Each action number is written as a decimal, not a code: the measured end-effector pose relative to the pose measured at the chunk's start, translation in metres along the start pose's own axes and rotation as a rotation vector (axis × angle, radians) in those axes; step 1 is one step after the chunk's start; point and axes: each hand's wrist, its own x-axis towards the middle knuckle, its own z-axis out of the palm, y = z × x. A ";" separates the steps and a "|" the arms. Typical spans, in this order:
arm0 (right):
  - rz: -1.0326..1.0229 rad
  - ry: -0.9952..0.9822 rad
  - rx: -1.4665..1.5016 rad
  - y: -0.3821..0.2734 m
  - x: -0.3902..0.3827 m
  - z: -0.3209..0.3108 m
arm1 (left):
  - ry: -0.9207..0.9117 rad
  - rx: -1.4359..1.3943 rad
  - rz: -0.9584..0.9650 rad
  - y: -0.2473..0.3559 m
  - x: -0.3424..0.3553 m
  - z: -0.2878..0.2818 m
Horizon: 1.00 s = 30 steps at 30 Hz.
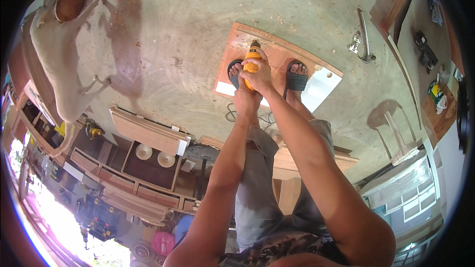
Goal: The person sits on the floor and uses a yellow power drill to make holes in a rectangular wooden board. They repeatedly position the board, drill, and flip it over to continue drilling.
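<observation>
A yellow power drill [253, 54] with a black chuck points down at the far left part of a wooden board [277, 45] on the floor. My right hand [262, 75] is wrapped round the drill's body. Closer to me, my left hand [245, 100] is closed at the drill's rear end, its fingers partly hidden. My feet, in black sandals [297, 80], stand on the board, one on each side. White surface covers part of the board's near side, and a round hole [329, 74] shows near its right corner. Whether a bit is in the wood is too small to tell.
A hammer [365, 44] lies on the concrete floor to the right. At the left stands a pale dog [57, 69]. A dark cord [230, 113] loops near my feet. Wooden panels [146, 131] lie behind at lower left, and a wooden stool [400, 136] is at the right.
</observation>
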 end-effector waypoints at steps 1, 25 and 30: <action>-0.003 0.014 0.011 0.000 0.001 0.000 | -0.011 0.026 -0.001 0.000 0.000 0.001; -0.068 0.164 0.039 -0.012 -0.010 0.007 | 0.064 0.062 0.157 -0.010 -0.008 -0.004; -0.012 0.140 0.073 -0.019 -0.015 0.005 | 0.029 0.038 0.145 -0.007 -0.015 -0.010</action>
